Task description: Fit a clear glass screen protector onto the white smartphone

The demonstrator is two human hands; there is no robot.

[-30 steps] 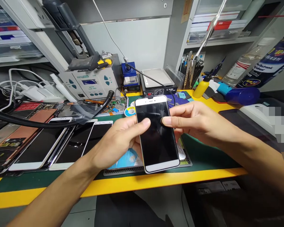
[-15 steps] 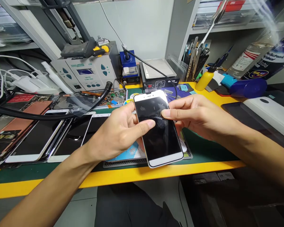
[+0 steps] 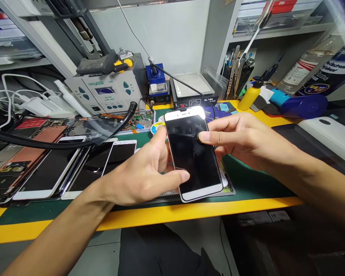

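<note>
A white-framed smartphone (image 3: 195, 157) with a dark, smudged screen is held above the green work mat (image 3: 247, 184). My left hand (image 3: 140, 172) grips its left edge, thumb lying across the lower screen. My right hand (image 3: 241, 140) holds the right edge, thumb pressed on the upper part of the screen. Under the phone a small repair pad (image 3: 227, 188) with another device lies on the mat, mostly hidden.
Several phones and screens (image 3: 74, 168) lie in a row at the left. A rework station (image 3: 106, 96), a black hose (image 3: 46, 143), a hot plate (image 3: 192, 90), a tool holder (image 3: 235, 82), a yellow bottle (image 3: 248, 97) and blue cans (image 3: 304, 103) crowd the back. The yellow bench edge (image 3: 161, 216) runs along the front.
My left thumb has slid down the screen toward the phone's lower end. The phone has tilted slightly and my right thumb stays on its upper screen.
</note>
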